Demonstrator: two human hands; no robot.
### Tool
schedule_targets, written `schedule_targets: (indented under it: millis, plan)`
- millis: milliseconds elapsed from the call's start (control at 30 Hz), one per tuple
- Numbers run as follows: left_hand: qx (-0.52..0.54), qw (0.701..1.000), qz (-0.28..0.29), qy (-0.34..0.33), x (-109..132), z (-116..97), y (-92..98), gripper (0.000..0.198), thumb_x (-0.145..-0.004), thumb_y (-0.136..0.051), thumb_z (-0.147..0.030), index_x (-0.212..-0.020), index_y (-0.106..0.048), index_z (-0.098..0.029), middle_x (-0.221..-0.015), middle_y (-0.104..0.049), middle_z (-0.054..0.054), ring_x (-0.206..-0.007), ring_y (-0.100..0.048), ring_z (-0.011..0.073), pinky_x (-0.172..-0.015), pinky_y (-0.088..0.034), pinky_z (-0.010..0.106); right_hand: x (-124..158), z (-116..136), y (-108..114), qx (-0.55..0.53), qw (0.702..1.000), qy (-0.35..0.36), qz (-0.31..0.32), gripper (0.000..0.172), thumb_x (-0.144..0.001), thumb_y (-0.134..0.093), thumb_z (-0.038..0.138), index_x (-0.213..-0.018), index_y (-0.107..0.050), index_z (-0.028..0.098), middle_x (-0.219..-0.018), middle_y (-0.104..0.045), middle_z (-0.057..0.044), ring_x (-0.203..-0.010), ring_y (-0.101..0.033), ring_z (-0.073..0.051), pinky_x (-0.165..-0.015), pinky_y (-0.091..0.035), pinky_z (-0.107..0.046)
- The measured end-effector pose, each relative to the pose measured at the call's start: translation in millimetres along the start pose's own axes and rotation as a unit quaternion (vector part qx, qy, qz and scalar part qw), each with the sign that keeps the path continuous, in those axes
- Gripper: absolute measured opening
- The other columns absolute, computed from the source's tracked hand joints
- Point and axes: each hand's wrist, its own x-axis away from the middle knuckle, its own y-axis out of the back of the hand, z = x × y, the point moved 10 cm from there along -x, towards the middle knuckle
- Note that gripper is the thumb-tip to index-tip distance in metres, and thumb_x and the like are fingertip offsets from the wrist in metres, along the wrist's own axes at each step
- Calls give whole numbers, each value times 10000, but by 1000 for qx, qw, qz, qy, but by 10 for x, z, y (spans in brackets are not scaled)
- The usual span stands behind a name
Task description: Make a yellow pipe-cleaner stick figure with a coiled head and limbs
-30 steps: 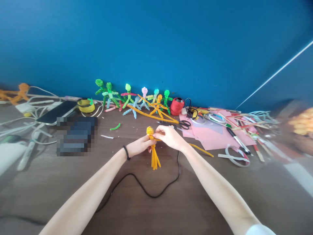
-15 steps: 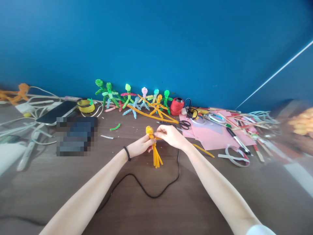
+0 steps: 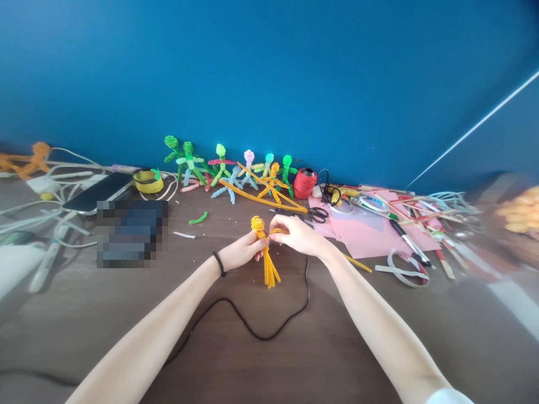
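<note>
Figure (image 3: 268, 266) of fuzzy yellow-orange stems, between both hands over the brown tabletop (image 3: 252, 370), probably light, soft and grippy, bendable on a wire core, yet easy to squash at the wound head (image 3: 257, 225), so best taken at the neck (image 3: 261, 235) just below. Clamped there by the left hand (image 3: 245, 251), with thumb uppermost and forearm slanting in from lower left. Opposite, just beside the neck, a pinch by the right hand (image 3: 297, 235) on a thin yellow-orange strand (image 3: 279, 230), with wrist arched and forearm slanting in from lower right.
</note>
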Motion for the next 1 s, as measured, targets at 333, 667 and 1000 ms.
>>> schedule_targets:
  millis: [333,667,1000]
  plan:
    - [37,997,-62,6,-30,61,92,160,-723,-491,-311,-687,-488,-155,-597,-476,-30,-514,-434,94,-548,-380,253,-7,13,-20,-41,999,15,-4,60,-748,-478,226,-755,-446,176,-662,-501,34,-539,-449,-85,-547,-373,-233]
    - [207,970,-116,52,-26,178,106,109,-617,-483,-187,-696,-537,-136,-635,-500,-12,-647,-470,122,-638,-368,255,-4,108,-24,-21,999,44,-18,44,-743,-466,205,-770,-480,174,-702,-522,24,-590,-440,-92,-578,-349,-231]
    - [255,961,-91,60,-36,181,85,119,-621,-528,-214,-704,-539,-130,-617,-511,-12,-646,-497,124,-638,-375,261,-4,84,2,-38,998,33,-23,44,-746,-462,212,-767,-473,175,-675,-509,27,-563,-422,-86,-558,-354,-223]
